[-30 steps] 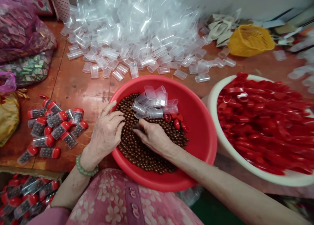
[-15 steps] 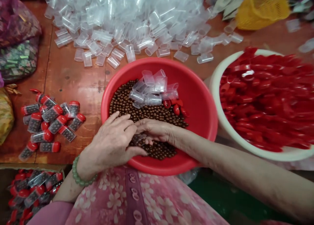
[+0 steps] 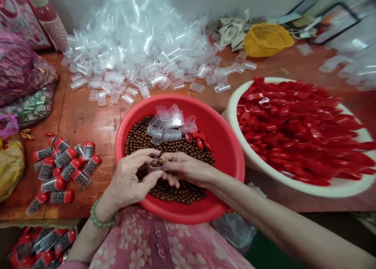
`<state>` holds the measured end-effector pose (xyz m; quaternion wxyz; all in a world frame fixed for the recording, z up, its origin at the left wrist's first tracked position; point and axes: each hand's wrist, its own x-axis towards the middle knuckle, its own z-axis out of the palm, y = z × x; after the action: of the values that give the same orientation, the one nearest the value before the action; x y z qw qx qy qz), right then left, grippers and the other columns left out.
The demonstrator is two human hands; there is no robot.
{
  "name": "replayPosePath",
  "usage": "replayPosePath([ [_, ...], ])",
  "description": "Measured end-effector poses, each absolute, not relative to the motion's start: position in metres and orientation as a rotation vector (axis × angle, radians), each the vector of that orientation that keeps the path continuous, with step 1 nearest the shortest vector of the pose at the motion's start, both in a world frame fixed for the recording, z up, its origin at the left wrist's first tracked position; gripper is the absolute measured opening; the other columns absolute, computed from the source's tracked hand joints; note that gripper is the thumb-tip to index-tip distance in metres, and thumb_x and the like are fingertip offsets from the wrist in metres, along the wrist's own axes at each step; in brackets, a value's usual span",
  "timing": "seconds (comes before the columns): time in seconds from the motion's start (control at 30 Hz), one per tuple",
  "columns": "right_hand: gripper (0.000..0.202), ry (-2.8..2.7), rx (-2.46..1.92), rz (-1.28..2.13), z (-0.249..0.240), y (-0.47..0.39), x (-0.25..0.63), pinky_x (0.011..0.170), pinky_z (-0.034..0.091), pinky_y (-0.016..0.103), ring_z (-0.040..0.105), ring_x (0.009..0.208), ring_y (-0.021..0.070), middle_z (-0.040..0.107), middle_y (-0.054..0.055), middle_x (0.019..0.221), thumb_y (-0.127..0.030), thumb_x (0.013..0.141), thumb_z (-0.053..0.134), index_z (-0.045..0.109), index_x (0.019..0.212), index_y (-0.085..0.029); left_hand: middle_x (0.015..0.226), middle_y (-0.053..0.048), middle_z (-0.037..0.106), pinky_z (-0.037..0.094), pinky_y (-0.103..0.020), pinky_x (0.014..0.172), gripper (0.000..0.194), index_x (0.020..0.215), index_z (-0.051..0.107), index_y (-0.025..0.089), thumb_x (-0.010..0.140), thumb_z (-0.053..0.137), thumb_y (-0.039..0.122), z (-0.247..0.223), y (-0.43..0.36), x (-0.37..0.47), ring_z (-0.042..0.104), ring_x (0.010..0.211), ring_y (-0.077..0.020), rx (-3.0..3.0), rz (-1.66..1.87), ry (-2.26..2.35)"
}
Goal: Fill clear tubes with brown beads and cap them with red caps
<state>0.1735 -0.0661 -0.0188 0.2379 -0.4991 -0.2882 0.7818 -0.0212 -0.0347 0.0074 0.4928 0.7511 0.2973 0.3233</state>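
Over the red basin (image 3: 239,175), a small clear plastic container (image 3: 155,168) with brown balls showing in its opening sits between my two hands. My left hand (image 3: 127,177), with a green bead bracelet on the wrist, holds it between thumb and fingers from the left. From the right, my right hand (image 3: 188,168) grips its other side with the thumb and index finger, the other fingers curled below. Underneath lie many brown balls (image 3: 182,194). Clear empty containers (image 3: 172,134) and a few red caps (image 3: 199,143) rest on the balls at the basin's far side.
A white tub (image 3: 235,116) heaped with red caps (image 3: 288,132) stands at the right. Behind the basin rises a pile of clear containers (image 3: 141,46). Filled, red-capped containers (image 3: 66,157) lie at the left, with more in a box (image 3: 38,245) below. A yellow basket (image 3: 267,42) stands at the back.
My hands have come up from the balls, and the container's opening with balls in it now shows between my fingers. The view has tilted up, showing more of the table's back.
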Motion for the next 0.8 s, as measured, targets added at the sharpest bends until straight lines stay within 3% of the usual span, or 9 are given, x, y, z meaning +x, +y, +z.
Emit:
replayPosePath([
  [0.1, 0.032, -1.108, -1.431, 1.988, -0.018, -0.073, 0.178, 0.055, 0.049, 0.021, 0.055, 0.056, 0.0075, 0.059, -0.002, 0.07, -0.048, 0.083, 0.059, 0.053, 0.083, -0.017, 0.118, -0.014, 0.065, 0.057, -0.032, 0.086, 0.016, 0.103, 0.059, 0.014, 0.089, 0.056, 0.022, 0.008, -0.038, -0.023, 0.068, 0.098, -0.0184, 1.507, 0.752, 0.691],
  [0.2, 0.028, -1.59, -1.564, 1.71, -0.016, -0.079, 0.179, 0.065, 0.05, 0.026, 0.058, 0.066, 0.0122, 0.062, 0.001, 0.075, -0.041, 0.096, 0.042, 0.058, 0.09, -0.018, 0.117, -0.013, 0.064, 0.057, -0.031, 0.086, 0.026, 0.118, 0.051, 0.016, 0.093, 0.051, 0.026, 0.006, -0.044, -0.022, 0.069, 0.098, -0.0174, 1.349, 0.713, 0.665],
  [0.4, 0.024, -2.126, -1.638, 1.145, -0.007, -0.082, 0.191, 0.09, 0.047, 0.034, 0.064, 0.098, 0.0207, 0.068, 0.008, 0.109, -0.025, 0.094, 0.046, 0.061, 0.113, -0.02, 0.106, -0.009, 0.068, 0.055, -0.028, 0.089, 0.02, 0.111, 0.05, 0.017, 0.092, 0.054, 0.022, 0.001, -0.044, -0.021, 0.067, 0.099, -0.0152, 1.458, 0.789, 0.703],
  [0.53, 0.024, -2.181, -2.004, 0.607, -0.009, -0.076, 0.214, 0.08, 0.049, 0.034, 0.065, 0.09, 0.0238, 0.066, 0.012, 0.103, -0.023, 0.095, 0.043, 0.062, 0.107, -0.014, 0.104, -0.008, 0.069, 0.054, -0.026, 0.085, 0.023, 0.113, 0.056, 0.017, 0.091, 0.055, 0.018, 0.0, -0.039, -0.021, 0.067, 0.094, -0.014, 1.585, 0.787, 0.747],
  [0.63, 0.03, -2.181, -2.293, 0.282, -0.012, -0.068, 0.224, 0.064, 0.047, 0.032, 0.066, 0.083, 0.0248, 0.064, 0.014, 0.107, -0.025, 0.094, 0.043, 0.057, 0.117, -0.013, 0.101, -0.008, 0.069, 0.054, -0.026, 0.085, 0.02, 0.11, 0.06, 0.016, 0.09, 0.056, 0.017, 0.004, -0.037, -0.02, 0.067, 0.093, -0.0142, 1.635, 0.767, 0.733],
  [0.8, 0.03, -2.34, -2.488, 0.297, -0.019, -0.049, 0.22, 0.052, 0.038, 0.029, 0.068, 0.079, 0.0237, 0.061, 0.015, 0.118, -0.025, 0.094, 0.043, 0.056, 0.119, -0.016, 0.099, -0.007, 0.07, 0.055, -0.026, 0.083, 0.019, 0.107, 0.062, 0.017, 0.09, 0.057, 0.02, 0.011, -0.037, -0.018, 0.067, 0.09, -0.0148, 1.643, 0.75, 0.718],
])
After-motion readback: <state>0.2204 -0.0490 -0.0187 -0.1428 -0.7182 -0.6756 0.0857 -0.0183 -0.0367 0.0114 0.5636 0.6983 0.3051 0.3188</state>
